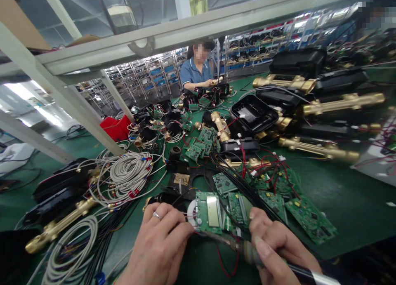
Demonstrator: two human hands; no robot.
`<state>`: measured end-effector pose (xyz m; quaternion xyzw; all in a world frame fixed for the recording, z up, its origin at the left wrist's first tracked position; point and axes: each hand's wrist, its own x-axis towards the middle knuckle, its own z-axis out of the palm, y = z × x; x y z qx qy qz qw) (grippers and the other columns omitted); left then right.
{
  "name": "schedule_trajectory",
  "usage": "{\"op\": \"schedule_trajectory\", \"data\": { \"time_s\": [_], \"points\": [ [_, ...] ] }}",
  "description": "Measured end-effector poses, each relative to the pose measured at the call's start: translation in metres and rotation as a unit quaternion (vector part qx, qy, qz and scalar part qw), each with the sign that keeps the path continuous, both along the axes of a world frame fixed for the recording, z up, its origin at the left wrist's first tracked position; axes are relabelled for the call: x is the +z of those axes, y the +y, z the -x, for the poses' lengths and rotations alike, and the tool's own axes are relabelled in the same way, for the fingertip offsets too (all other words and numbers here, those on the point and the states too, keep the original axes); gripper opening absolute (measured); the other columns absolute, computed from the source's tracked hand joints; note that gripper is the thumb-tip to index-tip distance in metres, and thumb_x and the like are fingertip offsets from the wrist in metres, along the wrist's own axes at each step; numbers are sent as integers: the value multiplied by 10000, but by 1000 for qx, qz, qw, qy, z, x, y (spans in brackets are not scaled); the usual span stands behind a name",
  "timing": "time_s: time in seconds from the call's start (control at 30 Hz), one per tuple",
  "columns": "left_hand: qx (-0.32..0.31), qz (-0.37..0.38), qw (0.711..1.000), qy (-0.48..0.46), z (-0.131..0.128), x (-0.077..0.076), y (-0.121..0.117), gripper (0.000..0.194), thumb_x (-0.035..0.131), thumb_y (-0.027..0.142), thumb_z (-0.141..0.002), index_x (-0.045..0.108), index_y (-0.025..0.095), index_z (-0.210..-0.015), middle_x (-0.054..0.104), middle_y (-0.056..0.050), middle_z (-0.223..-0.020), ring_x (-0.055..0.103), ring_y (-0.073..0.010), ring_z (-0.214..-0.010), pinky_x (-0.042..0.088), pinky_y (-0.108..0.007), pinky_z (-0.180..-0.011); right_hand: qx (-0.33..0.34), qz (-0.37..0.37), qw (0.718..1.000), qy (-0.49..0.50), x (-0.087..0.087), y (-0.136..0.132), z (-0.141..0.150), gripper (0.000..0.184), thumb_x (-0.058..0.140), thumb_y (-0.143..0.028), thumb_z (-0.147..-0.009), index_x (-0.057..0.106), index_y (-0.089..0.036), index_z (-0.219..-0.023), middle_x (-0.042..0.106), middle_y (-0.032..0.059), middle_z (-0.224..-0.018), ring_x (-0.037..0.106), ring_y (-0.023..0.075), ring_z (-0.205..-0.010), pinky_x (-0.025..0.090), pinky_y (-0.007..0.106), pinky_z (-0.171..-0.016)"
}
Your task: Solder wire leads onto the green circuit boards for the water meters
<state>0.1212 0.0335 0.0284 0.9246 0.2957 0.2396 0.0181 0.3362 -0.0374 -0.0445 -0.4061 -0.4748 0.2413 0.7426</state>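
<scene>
My right hand (275, 248) is closed around a soldering iron (247, 252). The iron's tip points left, to the lower edge of a green circuit board (201, 206) with a small display (212, 210). At that board's left edge is my left hand (161, 239), wearing a ring, its fingers bent and pressed together. Thin wires run between the board and these fingers, but the fingertips hide what they pinch. A white round part (192, 213) shows beside the board. Below it hangs a loop of red and black wire (227, 272).
Coiled grey cables (130, 169) and a brass pipe fitting (62, 225) lie left. More circuit boards (309, 219), black cables and an open black housing (254, 114) are to the right. A metal frame (74, 101) crosses above the bench. A person (197, 72) works across from me.
</scene>
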Motion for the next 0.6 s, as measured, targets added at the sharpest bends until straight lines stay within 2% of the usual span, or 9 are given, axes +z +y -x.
{"op": "schedule_trajectory", "data": {
  "time_s": [0.17,0.3,0.47,0.6],
  "points": [
    [-1,-5,1000,14,1,1,-1,209,521,63,-964,657,220,-979,678,0,-881,536,-190,-819,392,-366,-772,-3,-2,1000,2,3,0,-1,336,578,-199,-992,431,-210,-690,441,-56,-623,461,128,-626,417,367,-902],
    [1,-12,1000,4,3,-2,-1,245,498,39,-962,658,212,-1028,694,-21,-983,570,-185,-856,443,-342,-765,-8,7,1000,1,3,0,-3,337,595,-220,-991,446,-211,-690,491,-46,-624,512,140,-662,430,366,-911],
    [-17,24,999,12,3,-7,-2,271,455,39,-980,634,215,-1083,713,-20,-1015,627,-170,-846,533,-283,-745,1,12,1000,-1,1,1,-2,339,597,-222,-989,442,-209,-688,479,-56,-614,503,127,-639,441,361,-946],
    [-27,43,998,34,5,-8,1,300,414,35,-975,618,212,-1105,730,-21,-1018,695,-157,-867,588,-239,-766,6,6,1000,-4,1,-1,-3,316,571,-194,-991,447,-213,-702,463,-61,-620,485,122,-631,438,341,-906]
  ]
}}
